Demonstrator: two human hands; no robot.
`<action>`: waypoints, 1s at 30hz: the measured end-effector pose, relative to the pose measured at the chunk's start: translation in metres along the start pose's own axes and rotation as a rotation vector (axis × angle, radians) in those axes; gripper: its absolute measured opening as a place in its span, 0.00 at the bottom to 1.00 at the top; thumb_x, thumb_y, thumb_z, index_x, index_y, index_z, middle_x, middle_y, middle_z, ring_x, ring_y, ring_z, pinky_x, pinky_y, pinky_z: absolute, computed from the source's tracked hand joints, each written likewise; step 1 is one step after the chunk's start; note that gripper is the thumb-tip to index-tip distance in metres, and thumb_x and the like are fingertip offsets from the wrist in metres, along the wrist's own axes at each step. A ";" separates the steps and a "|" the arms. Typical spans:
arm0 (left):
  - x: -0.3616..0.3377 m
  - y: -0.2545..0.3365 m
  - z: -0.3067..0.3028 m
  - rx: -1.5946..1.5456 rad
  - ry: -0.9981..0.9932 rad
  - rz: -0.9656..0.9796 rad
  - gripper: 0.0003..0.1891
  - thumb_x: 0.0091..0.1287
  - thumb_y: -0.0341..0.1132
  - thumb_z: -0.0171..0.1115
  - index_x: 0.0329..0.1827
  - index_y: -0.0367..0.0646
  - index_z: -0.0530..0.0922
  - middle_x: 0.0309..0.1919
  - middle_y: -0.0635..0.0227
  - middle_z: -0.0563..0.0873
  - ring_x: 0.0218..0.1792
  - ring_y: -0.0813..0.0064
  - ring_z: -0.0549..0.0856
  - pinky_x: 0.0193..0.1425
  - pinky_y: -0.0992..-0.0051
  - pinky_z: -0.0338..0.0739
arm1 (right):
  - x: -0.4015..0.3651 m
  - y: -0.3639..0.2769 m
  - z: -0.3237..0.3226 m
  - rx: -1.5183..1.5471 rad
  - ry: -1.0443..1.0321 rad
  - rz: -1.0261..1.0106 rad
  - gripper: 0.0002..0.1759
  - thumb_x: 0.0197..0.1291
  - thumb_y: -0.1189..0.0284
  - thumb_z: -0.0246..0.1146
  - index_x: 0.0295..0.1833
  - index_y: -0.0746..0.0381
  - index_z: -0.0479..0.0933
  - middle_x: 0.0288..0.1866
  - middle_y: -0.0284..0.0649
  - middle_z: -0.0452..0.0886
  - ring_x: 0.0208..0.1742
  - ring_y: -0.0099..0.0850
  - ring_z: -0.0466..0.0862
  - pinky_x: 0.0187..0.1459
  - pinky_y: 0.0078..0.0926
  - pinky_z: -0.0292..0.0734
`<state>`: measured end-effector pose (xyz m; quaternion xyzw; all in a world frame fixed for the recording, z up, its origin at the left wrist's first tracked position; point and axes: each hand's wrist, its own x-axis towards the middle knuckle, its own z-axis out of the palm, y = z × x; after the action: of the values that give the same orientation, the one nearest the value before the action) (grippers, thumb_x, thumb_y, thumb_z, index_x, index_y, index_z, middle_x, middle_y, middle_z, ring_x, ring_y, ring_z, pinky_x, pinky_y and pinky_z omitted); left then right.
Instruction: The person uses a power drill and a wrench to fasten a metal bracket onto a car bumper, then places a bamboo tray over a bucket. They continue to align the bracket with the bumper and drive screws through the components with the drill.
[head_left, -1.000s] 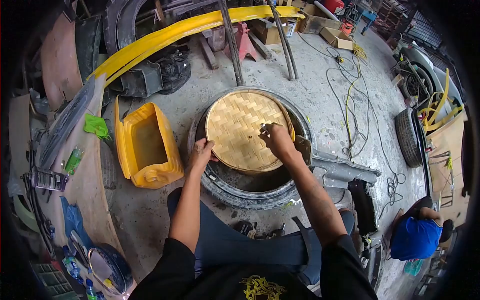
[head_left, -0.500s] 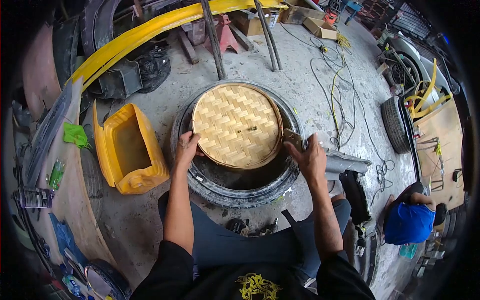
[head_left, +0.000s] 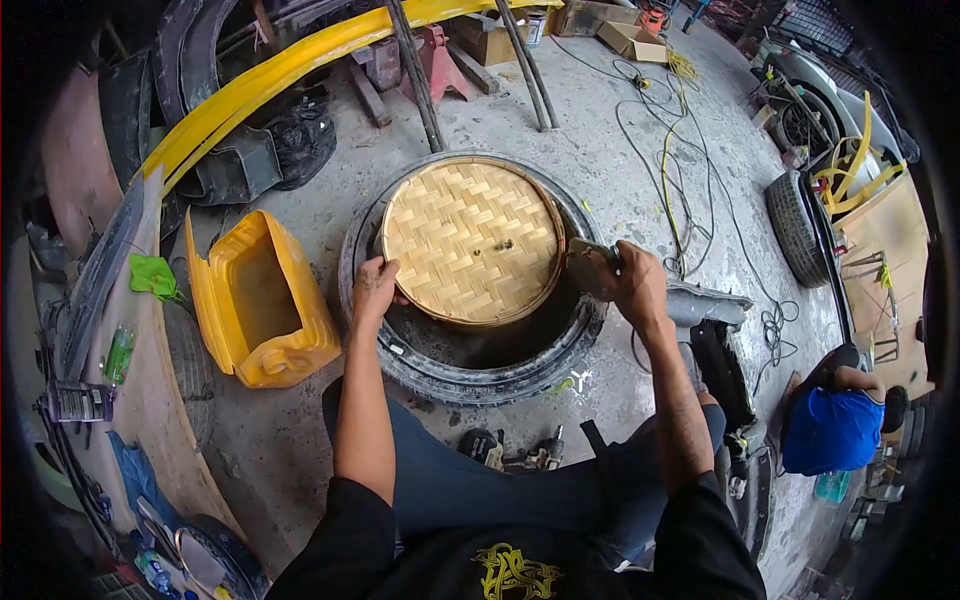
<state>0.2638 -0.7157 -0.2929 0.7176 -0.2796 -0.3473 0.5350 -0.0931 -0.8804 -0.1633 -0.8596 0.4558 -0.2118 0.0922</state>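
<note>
A round woven bamboo lid (head_left: 470,240) with small metal pieces near its centre lies over a black tire (head_left: 450,385). My left hand (head_left: 375,288) grips the lid's left edge, thumb on top. On the other side my right hand (head_left: 638,285) is closed around a dark, flat tool with a rounded metallic end (head_left: 592,268), held by the lid's right edge. Below the lid, the dark inside of the tire shows.
A cut yellow jerrycan (head_left: 320,345) stands left of the tire. Beyond are metal poles (head_left: 418,80) and floor cables (head_left: 700,160). A power tool (head_left: 545,452) lies near my legs. A person in blue (head_left: 832,430) crouches at the right.
My right hand has lifted and moved slightly right, and the tool in it has turned so more of its flat end shows. The lid appears slightly higher in view.
</note>
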 end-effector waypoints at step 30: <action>0.040 -0.006 0.032 0.431 0.335 0.378 0.15 0.71 0.38 0.56 0.37 0.30 0.75 0.28 0.43 0.83 0.30 0.42 0.84 0.35 0.54 0.77 | -0.018 -0.044 -0.032 0.093 -0.182 -0.008 0.21 0.61 0.62 0.68 0.27 0.67 0.71 0.26 0.55 0.76 0.28 0.55 0.78 0.31 0.43 0.71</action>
<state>0.2621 -0.7633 -0.3125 0.7967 -0.3831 -0.0519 0.4646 -0.0843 -0.8395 -0.1242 -0.8719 0.4318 -0.1540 0.1722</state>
